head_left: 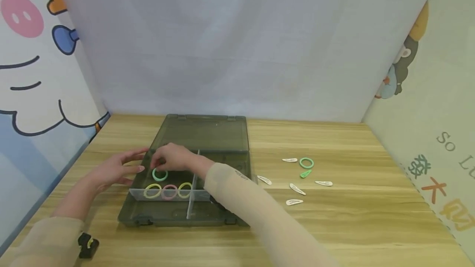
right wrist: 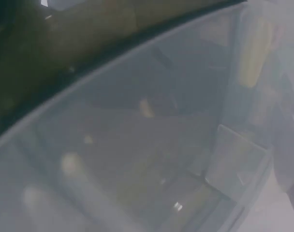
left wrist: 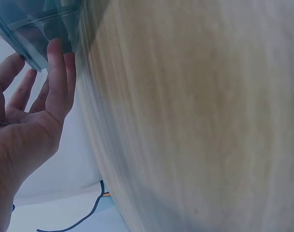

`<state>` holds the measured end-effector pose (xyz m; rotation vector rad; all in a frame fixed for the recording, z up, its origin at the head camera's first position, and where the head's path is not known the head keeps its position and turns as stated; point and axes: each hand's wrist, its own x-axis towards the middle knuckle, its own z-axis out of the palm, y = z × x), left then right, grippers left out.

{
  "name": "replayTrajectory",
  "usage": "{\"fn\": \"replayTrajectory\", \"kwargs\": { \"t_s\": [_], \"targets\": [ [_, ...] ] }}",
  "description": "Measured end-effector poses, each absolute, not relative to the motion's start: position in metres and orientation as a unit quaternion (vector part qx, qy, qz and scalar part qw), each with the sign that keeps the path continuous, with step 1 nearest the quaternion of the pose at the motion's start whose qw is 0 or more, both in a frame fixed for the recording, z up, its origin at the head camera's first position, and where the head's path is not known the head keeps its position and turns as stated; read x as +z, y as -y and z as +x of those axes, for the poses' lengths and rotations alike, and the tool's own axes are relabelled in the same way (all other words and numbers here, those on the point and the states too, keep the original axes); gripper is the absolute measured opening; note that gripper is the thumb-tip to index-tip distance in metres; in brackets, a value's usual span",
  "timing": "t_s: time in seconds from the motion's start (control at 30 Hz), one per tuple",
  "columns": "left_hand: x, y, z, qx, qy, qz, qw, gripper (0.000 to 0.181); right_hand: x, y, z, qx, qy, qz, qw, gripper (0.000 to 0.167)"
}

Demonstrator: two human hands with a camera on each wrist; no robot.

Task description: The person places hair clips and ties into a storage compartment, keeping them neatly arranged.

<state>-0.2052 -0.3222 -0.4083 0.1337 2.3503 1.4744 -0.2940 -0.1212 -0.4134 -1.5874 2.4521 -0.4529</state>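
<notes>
A dark see-through divider box (head_left: pixel 208 208) lies on the wooden table with its lid (head_left: pixel 205 133) folded back. Inside it, my right hand (head_left: pixel 174 158) pinches a mint-green hair tie (head_left: pixel 160 179) over the left compartment. In that same compartment a yellow hair tie (head_left: pixel 145 193), a pink hair tie (head_left: pixel 169 198) and another yellow hair tie (head_left: pixel 179 190) stand along the clear front divider (head_left: pixel 136 193). At the box's left side rests my left hand (head_left: pixel 113 170), its fingers extended. The left wrist view shows those fingertips (left wrist: pixel 55 48) at the box wall. The right wrist view is blurred.
On the table right of the box lie a green hair tie (head_left: pixel 306 166), a green snap clip (head_left: pixel 305 174) and several white snap clips (head_left: pixel 295 202). A black object (head_left: pixel 88 246) is beside my left sleeve. A pale curtain (head_left: pixel 230 52) stands behind the table.
</notes>
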Motion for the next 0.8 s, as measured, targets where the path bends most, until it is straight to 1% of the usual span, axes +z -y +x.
{"fn": "replayTrajectory", "kwargs": {
  "t_s": [0.3, 0.57, 0.8],
  "targets": [
    [-0.410, 0.323, -0.205, 0.529, -0.827, 0.053, 0.182, 0.072, -0.418, 0.125, -0.293, -0.154, -0.818, -0.542, 0.114, 0.014],
    [-0.409, 0.322, -0.211, 0.523, -0.832, 0.051, 0.178, 0.072, -0.405, 0.115, -0.292, -0.170, -0.811, -0.544, 0.132, 0.018],
    [-0.411, 0.323, -0.207, 0.513, -0.838, 0.057, 0.176, 0.072, -0.393, 0.106, -0.292, -0.159, -0.801, -0.559, 0.141, 0.021]
  ]
}}
